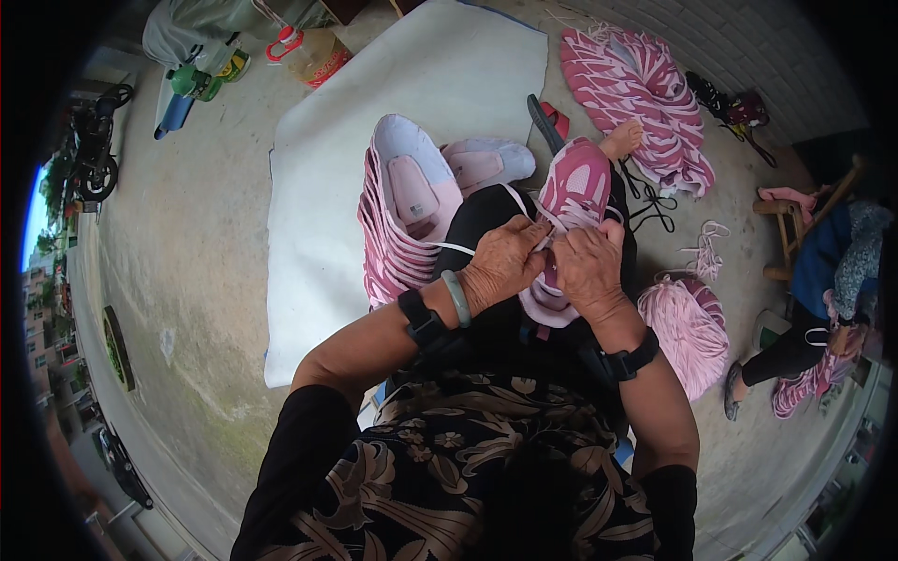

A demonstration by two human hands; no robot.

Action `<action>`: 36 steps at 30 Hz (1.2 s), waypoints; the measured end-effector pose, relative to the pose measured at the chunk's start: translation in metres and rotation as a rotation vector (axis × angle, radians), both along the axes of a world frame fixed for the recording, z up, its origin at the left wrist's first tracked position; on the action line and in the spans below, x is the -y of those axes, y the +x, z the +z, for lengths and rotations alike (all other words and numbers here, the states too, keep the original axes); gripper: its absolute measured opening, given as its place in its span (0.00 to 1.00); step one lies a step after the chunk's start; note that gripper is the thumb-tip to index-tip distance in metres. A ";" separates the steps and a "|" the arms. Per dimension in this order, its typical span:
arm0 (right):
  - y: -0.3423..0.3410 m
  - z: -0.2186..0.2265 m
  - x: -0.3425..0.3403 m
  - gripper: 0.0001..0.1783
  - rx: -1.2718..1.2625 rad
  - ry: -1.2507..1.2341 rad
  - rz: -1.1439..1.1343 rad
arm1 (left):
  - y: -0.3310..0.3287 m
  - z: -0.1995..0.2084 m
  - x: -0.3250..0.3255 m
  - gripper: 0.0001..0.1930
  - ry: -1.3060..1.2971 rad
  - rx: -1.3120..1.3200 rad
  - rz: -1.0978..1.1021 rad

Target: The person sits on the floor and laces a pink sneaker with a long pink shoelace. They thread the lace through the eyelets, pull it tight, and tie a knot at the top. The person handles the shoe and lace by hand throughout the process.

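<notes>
A pink sneaker (572, 173) with a pale mesh toe lies on my lap, toe pointing away from me. White shoelace (453, 247) runs through its front eyelets, and one loose length trails left across my black trouser leg. My left hand (505, 257) is closed in a pinch on the lace over the shoe's tongue area. Beside it my right hand (587, 266) is curled at the shoe's right edge, fingers closed near the same lacing; its fingertips are partly hidden. Just left of my knee stands a nested stack of pink sneakers (410, 210).
A white sheet (318, 215) covers the floor ahead and left. Another long pile of pink sneakers (636, 93) lies at the far right. A bundle of pink laces (685, 337) sits right of my leg. Farther right another person (823, 309) is seated. Bottles (309, 58) stand far left.
</notes>
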State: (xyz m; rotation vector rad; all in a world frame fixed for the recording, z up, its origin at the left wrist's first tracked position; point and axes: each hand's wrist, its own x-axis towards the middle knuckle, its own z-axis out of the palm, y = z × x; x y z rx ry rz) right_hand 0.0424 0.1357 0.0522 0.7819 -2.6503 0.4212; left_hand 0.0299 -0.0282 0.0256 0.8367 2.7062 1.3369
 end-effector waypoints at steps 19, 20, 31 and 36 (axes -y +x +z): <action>0.089 -0.002 -0.112 0.24 0.481 -0.469 -0.261 | 0.007 0.047 -0.028 0.11 -0.161 -0.296 -0.085; 0.073 0.000 -0.097 0.25 0.424 -0.470 -0.227 | 0.006 0.051 -0.037 0.08 -0.097 -0.288 -0.157; 0.046 -0.043 -0.050 0.20 0.375 -0.630 -0.350 | -0.004 0.017 -0.067 0.04 -0.257 0.027 -0.114; 0.044 -0.061 -0.059 0.15 0.492 -0.949 -0.275 | 0.000 0.011 -0.070 0.06 -0.374 -0.076 -0.122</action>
